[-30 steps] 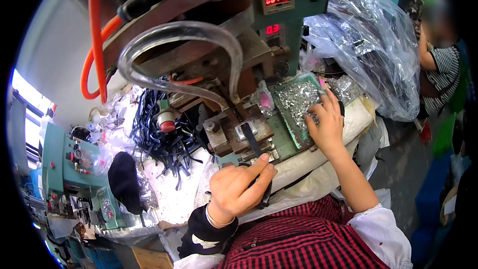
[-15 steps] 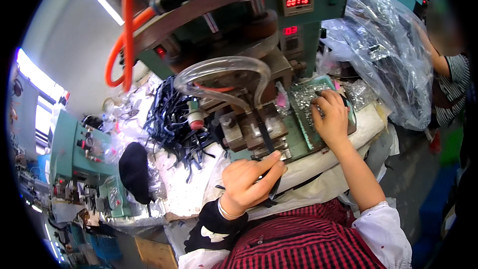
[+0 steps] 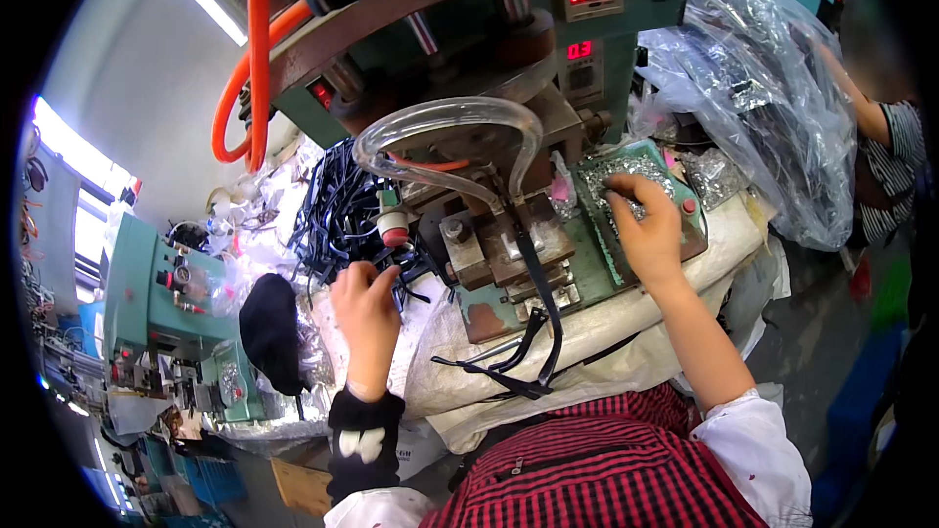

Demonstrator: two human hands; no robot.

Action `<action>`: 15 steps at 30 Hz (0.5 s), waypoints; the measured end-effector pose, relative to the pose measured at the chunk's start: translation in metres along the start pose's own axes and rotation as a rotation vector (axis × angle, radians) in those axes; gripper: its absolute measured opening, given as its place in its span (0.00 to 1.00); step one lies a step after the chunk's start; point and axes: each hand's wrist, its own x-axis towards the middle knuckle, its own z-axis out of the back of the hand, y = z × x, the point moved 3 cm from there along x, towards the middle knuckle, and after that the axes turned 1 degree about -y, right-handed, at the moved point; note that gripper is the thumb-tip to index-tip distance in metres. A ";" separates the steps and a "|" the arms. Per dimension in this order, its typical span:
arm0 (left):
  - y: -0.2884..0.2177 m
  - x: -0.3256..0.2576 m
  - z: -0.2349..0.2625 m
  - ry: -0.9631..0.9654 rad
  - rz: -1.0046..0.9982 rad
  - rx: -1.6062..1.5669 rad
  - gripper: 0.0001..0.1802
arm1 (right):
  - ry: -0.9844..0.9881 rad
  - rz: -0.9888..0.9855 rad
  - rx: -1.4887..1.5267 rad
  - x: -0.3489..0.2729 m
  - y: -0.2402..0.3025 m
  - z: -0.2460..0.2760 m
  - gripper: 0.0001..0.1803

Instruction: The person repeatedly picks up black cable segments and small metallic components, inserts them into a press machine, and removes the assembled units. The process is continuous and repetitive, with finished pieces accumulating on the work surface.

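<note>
My left hand (image 3: 367,315) is at the near edge of a tangled pile of thin black strips (image 3: 337,200). Its thumb stands apart from the fingers, and nothing shows in it. Over a green tray (image 3: 608,259) of small shiny metal pieces (image 3: 641,174), my right hand (image 3: 653,235) has thumb and forefinger tips brought together. Anything between those tips is too small to make out. One black strip (image 3: 544,284) hangs from the metal fixture (image 3: 533,230) of a press, and further black strips (image 3: 499,369) lie on the cloth in front.
The green press (image 3: 626,15) with red displays rises ahead. A clear hose (image 3: 445,117) loops over the fixture, beside a red push button (image 3: 393,233). An orange hose (image 3: 257,59) hangs left. A black cloth item (image 3: 269,332) lies left; clear plastic sheeting (image 3: 753,98) and another person's arm (image 3: 861,108) are right.
My left hand has left the strip at the fixture and moved left to the pile. The strip now hangs free. My right hand stays over the tray, its fingertips drawn together.
</note>
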 end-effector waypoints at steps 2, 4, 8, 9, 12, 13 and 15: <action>0.043 -0.033 -0.054 0.109 0.022 0.069 0.15 | 0.013 -0.010 0.010 -0.004 -0.003 -0.007 0.07; 0.060 -0.045 -0.076 0.132 0.078 0.002 0.13 | -0.007 0.038 -0.050 -0.011 -0.014 0.005 0.07; 0.049 -0.040 -0.055 0.045 0.276 -0.304 0.09 | -0.073 -0.075 -0.048 -0.031 -0.032 0.051 0.07; 0.044 -0.038 -0.047 0.002 0.330 -0.365 0.08 | -0.042 -0.155 0.099 -0.033 -0.023 0.052 0.07; 0.016 -0.013 -0.028 -0.116 0.346 -0.490 0.05 | 0.164 0.061 0.160 -0.021 0.051 0.041 0.07; 0.009 -0.007 -0.026 -0.147 0.329 -0.516 0.05 | 0.173 0.124 0.209 -0.017 0.064 0.027 0.07; 0.009 -0.007 -0.036 -0.245 0.345 -0.697 0.05 | 0.201 0.223 0.274 -0.004 0.082 0.000 0.07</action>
